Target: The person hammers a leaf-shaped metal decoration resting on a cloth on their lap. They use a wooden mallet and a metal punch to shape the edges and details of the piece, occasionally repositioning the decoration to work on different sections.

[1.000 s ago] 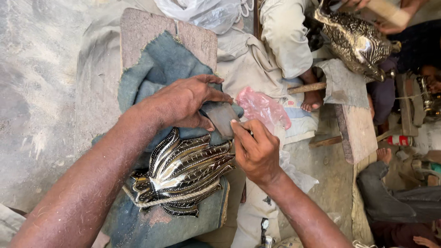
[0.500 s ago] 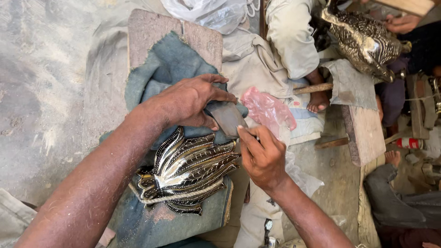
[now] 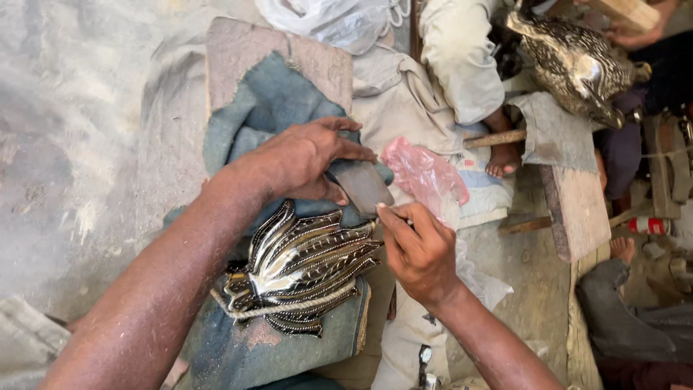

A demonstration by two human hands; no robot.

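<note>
Both hands work at the upper right tip of the ribbed, black-and-silver leaf-shaped metal ornament [image 3: 303,271], which lies on blue-grey denim cloth [image 3: 267,108]. The left hand [image 3: 303,160] has fingers curled shut around a flat dark grey block [image 3: 363,186]; the right hand [image 3: 419,249] pinches something too small to identify. Risk, as judged: the block's edge, just above the ornament's tip, could skid onto the right fingertips, or the unclamped ornament could slide on the cloth.

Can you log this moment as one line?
left hand: holds flat block | right hand: pinches small tool | work: ridged metal piece on blue cloth
</note>
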